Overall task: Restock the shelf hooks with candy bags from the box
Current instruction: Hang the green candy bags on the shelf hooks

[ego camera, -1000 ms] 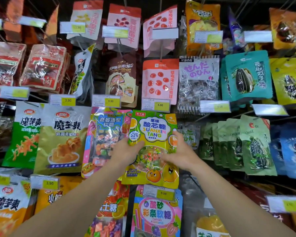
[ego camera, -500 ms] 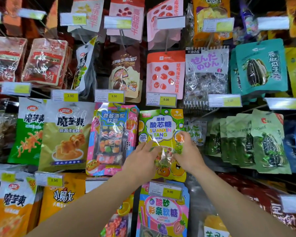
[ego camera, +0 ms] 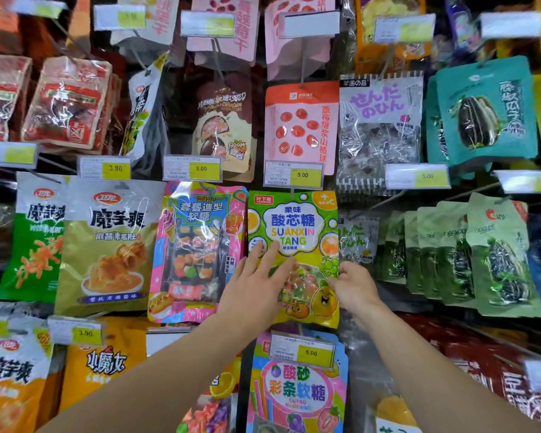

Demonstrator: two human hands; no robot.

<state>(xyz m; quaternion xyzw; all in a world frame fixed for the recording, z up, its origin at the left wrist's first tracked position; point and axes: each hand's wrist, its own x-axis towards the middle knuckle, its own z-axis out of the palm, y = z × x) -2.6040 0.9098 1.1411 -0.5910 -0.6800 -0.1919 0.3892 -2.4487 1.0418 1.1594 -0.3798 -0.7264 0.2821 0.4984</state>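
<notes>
Green-and-yellow candy bag [ego camera: 297,232], printed SUANXIN TANG, hangs on its shelf hook [ego camera: 292,192] just under the 5.00 price tag [ego camera: 292,175], between the pink candy bag [ego camera: 197,251] on its left & a small clear pouch [ego camera: 358,242] on its right.

Head view (only view given): left hand [ego camera: 256,285] lies flat on the bag's front w/ fingers straight, pressing or smoothing, nothing gripped. Right hand [ego camera: 353,284] sits at the bag's right edge w/ fingers curled; looks like a light pinch on the edge, but the thumb is hidden, so can't tell for sure whether it holds or only touches.

Progress, as a judgement: this bag looks seated on the hook, top hole at the wire, body hanging straight, so this placement seems about done, just tidying left. Box isn't in frame, so no way to say how many bags remain. Neighbouring hooks look stocked: green seed packs [ego camera: 469,254] at right hang several deep, konjac snack bags [ego camera: 110,245] at left hang full. Lower hook w/ the striped-candy bag [ego camera: 297,389] shows at least one pack; depth behind it can't be read.
</notes>
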